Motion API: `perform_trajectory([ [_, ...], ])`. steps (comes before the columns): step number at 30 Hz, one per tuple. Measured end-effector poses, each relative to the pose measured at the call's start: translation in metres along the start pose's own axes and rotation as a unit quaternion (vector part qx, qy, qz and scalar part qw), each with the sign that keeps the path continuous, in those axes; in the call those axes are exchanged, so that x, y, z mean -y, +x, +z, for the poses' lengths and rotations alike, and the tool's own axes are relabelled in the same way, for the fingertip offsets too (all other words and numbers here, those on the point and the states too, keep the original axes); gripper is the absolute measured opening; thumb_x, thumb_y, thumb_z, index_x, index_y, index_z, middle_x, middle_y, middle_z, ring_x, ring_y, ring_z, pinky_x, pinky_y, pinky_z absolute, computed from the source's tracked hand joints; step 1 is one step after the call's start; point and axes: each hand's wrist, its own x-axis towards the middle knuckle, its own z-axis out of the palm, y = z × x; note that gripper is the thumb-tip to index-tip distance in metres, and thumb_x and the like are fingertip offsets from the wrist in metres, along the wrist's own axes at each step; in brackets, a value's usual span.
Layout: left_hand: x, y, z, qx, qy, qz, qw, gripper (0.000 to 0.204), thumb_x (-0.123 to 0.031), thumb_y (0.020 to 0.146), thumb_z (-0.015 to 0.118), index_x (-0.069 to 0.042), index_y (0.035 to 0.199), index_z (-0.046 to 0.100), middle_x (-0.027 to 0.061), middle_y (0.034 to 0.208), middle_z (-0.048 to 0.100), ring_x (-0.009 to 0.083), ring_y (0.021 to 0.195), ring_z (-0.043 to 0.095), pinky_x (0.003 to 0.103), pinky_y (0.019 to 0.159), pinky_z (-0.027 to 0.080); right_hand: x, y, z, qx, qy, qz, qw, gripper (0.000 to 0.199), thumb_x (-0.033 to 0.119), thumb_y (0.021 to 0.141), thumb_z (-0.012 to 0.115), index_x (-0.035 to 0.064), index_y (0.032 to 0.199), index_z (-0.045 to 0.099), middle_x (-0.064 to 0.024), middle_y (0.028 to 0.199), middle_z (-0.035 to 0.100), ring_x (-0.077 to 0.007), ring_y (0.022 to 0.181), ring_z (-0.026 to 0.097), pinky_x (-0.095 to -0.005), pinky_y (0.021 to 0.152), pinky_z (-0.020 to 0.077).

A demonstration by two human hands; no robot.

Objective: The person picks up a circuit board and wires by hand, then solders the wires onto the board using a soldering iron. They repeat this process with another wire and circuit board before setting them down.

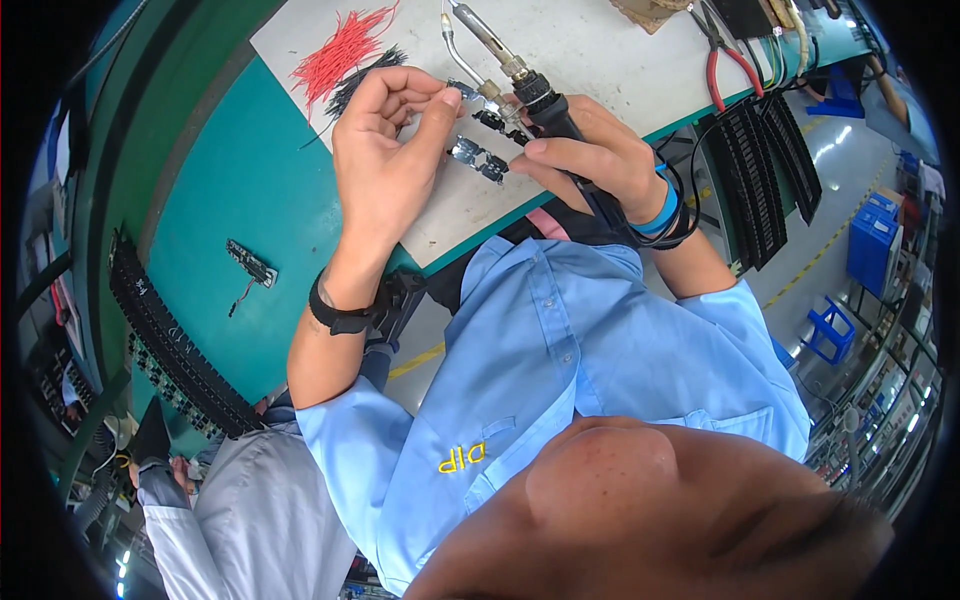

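Head view: your right hand (590,150) grips the soldering iron (520,85), your left hand (385,140) pinches a small part (462,95) at upper centre; soldering looks midway, more parts (478,158) wait on the surface (590,50).

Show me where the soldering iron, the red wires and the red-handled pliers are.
soldering iron (548,104), head view, on its black grip.
red wires (340,50), head view, middle of the pile.
red-handled pliers (728,62), head view, on a red handle.
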Motion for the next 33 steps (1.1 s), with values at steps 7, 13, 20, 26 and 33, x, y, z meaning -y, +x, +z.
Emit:
perform_trajectory([
  [7, 0.000, 0.000, 0.000, 0.001, -0.001, 0.013, 1.000, 0.014, -0.001, 0.095, 0.071, 0.003, 0.105, 0.062, 0.0078, 0.096, 0.071, 0.0132, 0.091, 0.071, 0.024, 0.077, 0.055, 0.006, 0.000, -0.001, -0.012, 0.005, 0.037, 0.999, 0.056, -0.003, 0.074, 0.090, 0.0069, 0.121, 0.062, -0.0225, 0.105, 0.072, -0.0324, 0.086, 0.072, -0.0366, 0.075, 0.0582],
  [13, 0.000, -0.001, 0.000, 0.011, -0.020, 0.021, 1.000, 0.016, -0.003, 0.096, 0.072, 0.003, 0.107, 0.062, 0.0088, 0.098, 0.072, 0.0144, 0.095, 0.071, 0.026, 0.082, 0.055, 0.006, -0.005, -0.001, -0.036, 0.004, 0.073, 0.997, 0.051, -0.010, 0.082, 0.081, 0.0066, 0.123, 0.055, -0.0263, 0.111, 0.072, -0.0370, 0.105, 0.074, -0.0399, 0.086, 0.0607],
  [20, -0.002, -0.002, -0.001, 0.000, 0.057, 0.076, 0.995, 0.021, -0.002, 0.094, 0.073, 0.002, 0.111, 0.062, 0.0107, 0.103, 0.077, 0.0138, 0.099, 0.072, 0.027, 0.089, 0.055, 0.004, -0.008, -0.005, -0.037, 0.027, 0.094, 0.995, 0.050, -0.011, 0.086, 0.076, 0.0072, 0.124, 0.050, -0.0274, 0.114, 0.071, -0.0358, 0.108, 0.074, -0.0406, 0.088, 0.0610],
  [26, -0.006, -0.002, -0.002, -0.017, 0.213, 0.170, 0.962, 0.026, 0.000, 0.092, 0.074, 0.002, 0.115, 0.062, 0.0092, 0.103, 0.079, 0.0102, 0.095, 0.073, 0.027, 0.089, 0.056, 0.008, -0.009, -0.008, -0.040, 0.033, 0.083, 0.995, 0.049, -0.012, 0.086, 0.076, 0.0079, 0.124, 0.052, -0.0265, 0.114, 0.072, -0.0356, 0.108, 0.074, -0.0403, 0.087, 0.0612],
  [33, -0.002, -0.001, -0.003, -0.009, 0.193, 0.133, 0.972, 0.028, 0.002, 0.091, 0.074, 0.003, 0.117, 0.062, 0.0098, 0.103, 0.079, 0.0125, 0.093, 0.073, 0.027, 0.088, 0.057, 0.008, -0.011, -0.010, -0.008, 0.016, 0.067, 0.998, 0.050, -0.015, 0.082, 0.077, 0.0075, 0.122, 0.058, -0.0261, 0.112, 0.072, -0.0349, 0.099, 0.075, -0.0360, 0.080, 0.0603],
])
